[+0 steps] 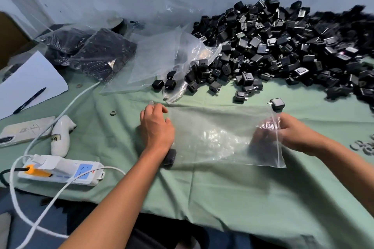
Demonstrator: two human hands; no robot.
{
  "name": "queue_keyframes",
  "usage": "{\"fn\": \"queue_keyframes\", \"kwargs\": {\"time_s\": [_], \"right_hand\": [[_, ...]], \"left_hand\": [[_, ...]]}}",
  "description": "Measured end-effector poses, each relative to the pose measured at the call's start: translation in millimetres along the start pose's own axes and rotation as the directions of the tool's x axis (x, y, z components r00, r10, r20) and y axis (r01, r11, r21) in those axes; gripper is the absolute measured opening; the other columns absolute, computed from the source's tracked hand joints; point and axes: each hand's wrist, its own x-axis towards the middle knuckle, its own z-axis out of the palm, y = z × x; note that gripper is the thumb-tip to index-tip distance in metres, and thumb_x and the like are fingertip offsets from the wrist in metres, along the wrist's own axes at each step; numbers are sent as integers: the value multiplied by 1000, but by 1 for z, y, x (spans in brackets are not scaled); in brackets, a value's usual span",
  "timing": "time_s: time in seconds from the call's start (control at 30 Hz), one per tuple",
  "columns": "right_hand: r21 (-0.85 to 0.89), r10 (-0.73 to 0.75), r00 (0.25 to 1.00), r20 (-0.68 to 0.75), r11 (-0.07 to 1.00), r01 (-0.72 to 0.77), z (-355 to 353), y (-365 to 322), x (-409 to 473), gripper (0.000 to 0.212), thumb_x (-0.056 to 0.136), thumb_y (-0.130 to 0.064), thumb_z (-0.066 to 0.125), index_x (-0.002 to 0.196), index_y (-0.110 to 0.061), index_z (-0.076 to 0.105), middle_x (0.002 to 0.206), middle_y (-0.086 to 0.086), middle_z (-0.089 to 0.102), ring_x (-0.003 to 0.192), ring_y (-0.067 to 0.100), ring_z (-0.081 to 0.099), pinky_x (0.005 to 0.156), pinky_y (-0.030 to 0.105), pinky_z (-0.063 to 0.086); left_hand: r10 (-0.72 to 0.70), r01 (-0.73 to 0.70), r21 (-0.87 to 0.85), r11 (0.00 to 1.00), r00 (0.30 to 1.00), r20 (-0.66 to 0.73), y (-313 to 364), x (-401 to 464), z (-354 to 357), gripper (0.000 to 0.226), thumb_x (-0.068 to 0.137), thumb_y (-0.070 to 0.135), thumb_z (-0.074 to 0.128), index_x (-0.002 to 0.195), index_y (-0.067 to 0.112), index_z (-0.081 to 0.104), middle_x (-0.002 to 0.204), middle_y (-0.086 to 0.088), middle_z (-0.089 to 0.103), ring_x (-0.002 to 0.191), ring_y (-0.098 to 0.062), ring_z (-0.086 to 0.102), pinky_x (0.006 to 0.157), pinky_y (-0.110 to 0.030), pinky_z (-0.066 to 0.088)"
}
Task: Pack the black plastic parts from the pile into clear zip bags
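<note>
- Black plastic parts (283, 46), small cube-shaped plug housings, lie in one big heap across the far right of the green cloth-covered table (202, 194); far too many to count, with several strays spilled toward the near edge of the heap.
- Two filled clear bags of dark parts (95, 50) lie at the far left, beside a loose heap of empty crumpled clear bags (162, 56).
- One clear flat zip bag (218, 137) lies on the cloth between the hands, its zip mouth to the right; it looks empty apart from the fingers inside it.
- One white power strip (60, 170) with a white cable sits near left, with one white handheld device (60, 137), one phone (26, 129) and one sheet of paper bearing a black pen (29, 100).
- The right hand (291, 133) has its fingers curled into the bag's mouth, gripping that edge; whether it also holds a part cannot be told.
- The left hand (156, 127) presses the bag's closed end down, fingers loosely bent.
- One single black part (277, 104) lies just beyond the bag's far right corner; another black part (170, 156) sits under the left wrist.
- Risk, as a judgement: the limp film may fold shut at the mouth, so parts would slide off onto the cloth; the part under the wrist could be knocked off the table's near edge.
</note>
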Motion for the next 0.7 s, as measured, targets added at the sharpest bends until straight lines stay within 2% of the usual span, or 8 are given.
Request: {"fn": "queue_keyframes", "kwargs": {"time_s": [0.03, 0.1, 0.17, 0.2, 0.3, 0.37, 0.6, 0.7], "right_hand": [[2, 68, 988, -139, 998, -68, -4, 7, -3, 30, 89, 10, 64, 68, -9, 72, 61, 2, 66, 57, 12, 59, 56, 28, 48], [-35, 145, 870, -471, 983, -182, -9, 20, -2, 36, 80, 10, 55, 60, -17, 69, 48, -2, 57, 46, 13, 49, 45, 24, 38], [-224, 3, 722, -692, 950, -218, -15, 26, 3, 30, 75, 2, 51, 65, -21, 68, 60, -1, 66, 55, 15, 54, 55, 26, 42], [-331, -74, 689, -721, 910, -249, -18, 28, 6, 28, 78, 0, 55, 78, -23, 71, 79, 3, 71, 68, 19, 60, 65, 30, 47], [-564, -63, 835, -547, 765, -312, -25, 33, 20, 47, 92, -5, 66, 136, -22, 62, 134, 10, 56, 114, 31, 59, 96, 45, 53], [-628, -11, 900, -436, 720, -296, -27, 34, 28, 51, 94, -9, 69, 142, -24, 60, 144, 9, 50, 128, 31, 52, 105, 48, 49], [-433, -3, 853, -522, 862, -262, -47, 40, 1, 31, 82, -20, 86, 110, -17, 74, 97, 5, 69, 80, 23, 61, 76, 30, 44], [-259, 60, 944, -325, 954, -150, -52, 32, -21, 22, 77, -16, 89, 94, -24, 77, 88, 3, 72, 70, 11, 62, 70, 29, 49]], "left_hand": [[43, -42, 17, 999, 999, -26, 5, -6, 4, 21, 83, 4, 69, 101, 12, 62, 119, -15, 58, 120, -38, 50, 97, -45, 42], [118, -113, 109, 988, 992, -42, 11, -16, 11, 25, 84, 16, 71, 106, 13, 61, 120, -13, 52, 116, -36, 46, 92, -48, 44], [166, -157, 204, 966, 986, -25, 14, -21, 17, 27, 87, 28, 69, 109, 15, 59, 124, -12, 49, 115, -34, 43, 88, -49, 44], [170, -162, 230, 959, 985, -12, 14, -21, 19, 28, 89, 31, 67, 111, 15, 58, 126, -12, 48, 116, -34, 42, 89, -49, 44], [141, -141, 263, 954, 990, 18, 13, -17, 23, 28, 91, 32, 63, 111, 12, 59, 126, -15, 47, 117, -35, 40, 93, -50, 44], [133, -137, 285, 949, 991, 33, 13, -16, 24, 28, 92, 32, 62, 109, 11, 58, 124, -16, 47, 116, -35, 40, 93, -50, 43], [121, -132, 295, 946, 991, 56, 15, -15, 25, 25, 93, 30, 60, 106, 8, 57, 117, -19, 50, 113, -37, 41, 92, -51, 45], [119, -133, 303, 944, 991, 63, 16, -14, 26, 26, 93, 30, 59, 105, 7, 57, 115, -20, 50, 112, -38, 42, 92, -51, 44]]}}
